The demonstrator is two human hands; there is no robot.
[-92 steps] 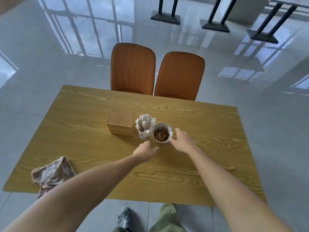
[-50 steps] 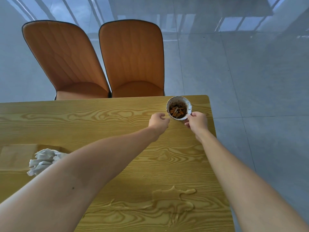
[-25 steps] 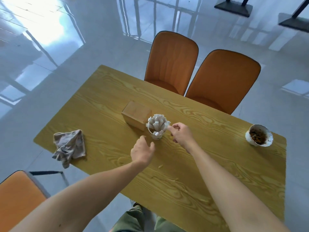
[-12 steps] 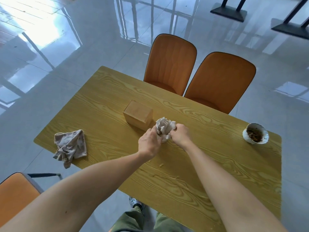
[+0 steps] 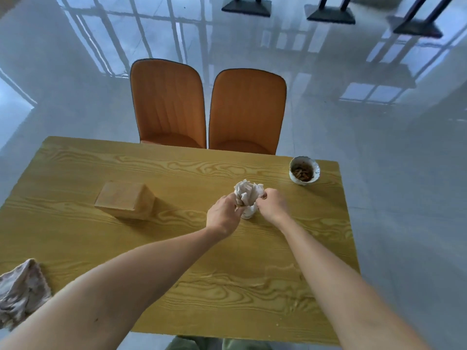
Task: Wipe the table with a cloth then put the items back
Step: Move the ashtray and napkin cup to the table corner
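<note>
A white cup stuffed with folded white napkins (image 5: 247,195) stands near the middle of the wooden table (image 5: 177,261). My left hand (image 5: 223,214) grips the cup from the left and my right hand (image 5: 273,204) grips it from the right. A wooden box (image 5: 125,203) sits to the left of the cup. A white bowl of brown bits (image 5: 304,171) rests near the table's far right corner. The crumpled grey cloth (image 5: 21,291) lies at the near left edge.
Two orange chairs (image 5: 207,109) are pushed against the far side of the table. Glossy grey floor surrounds the table, with black table bases (image 5: 328,13) far behind. Wet streaks show on the near right part of the tabletop.
Both hands hold the napkin cup and it now stands farther right of the wooden box, closer to the bowl. The view has also swung to face the table squarely.
</note>
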